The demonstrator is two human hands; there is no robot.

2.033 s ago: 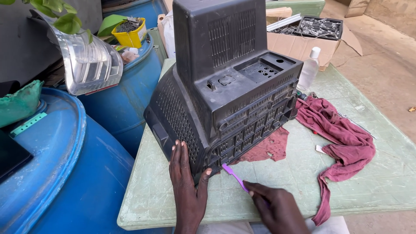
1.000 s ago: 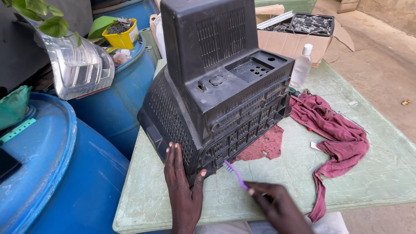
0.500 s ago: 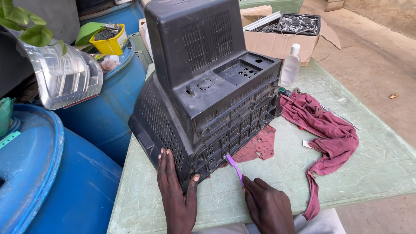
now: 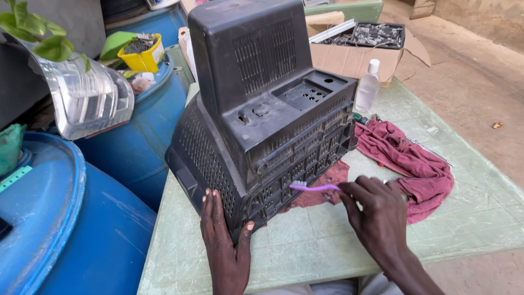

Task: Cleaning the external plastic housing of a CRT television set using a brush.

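The black plastic television back cover (image 4: 262,109) stands at the centre of the frame on the pale green table (image 4: 469,202), its vented sides facing the camera; the left hand (image 4: 224,240) lies flat against its lower left corner, fingers spread and pressing the grille, thumb hooked round the edge; the right hand (image 4: 376,213) pinches a purple toothbrush (image 4: 314,187) between thumb and fingertips, the bristle head touching the slotted lower face of the cover (half a second ago the brush stood steeper and lower; now it lies nearly level and further right); a dark red cloth (image 4: 409,158) lies partly under the cover and spreads to the right; a clear bottle (image 4: 367,86) stands behind, beside a cardboard box (image 4: 360,52) at the top; blue drums (image 4: 65,218) fill the left of the frame.
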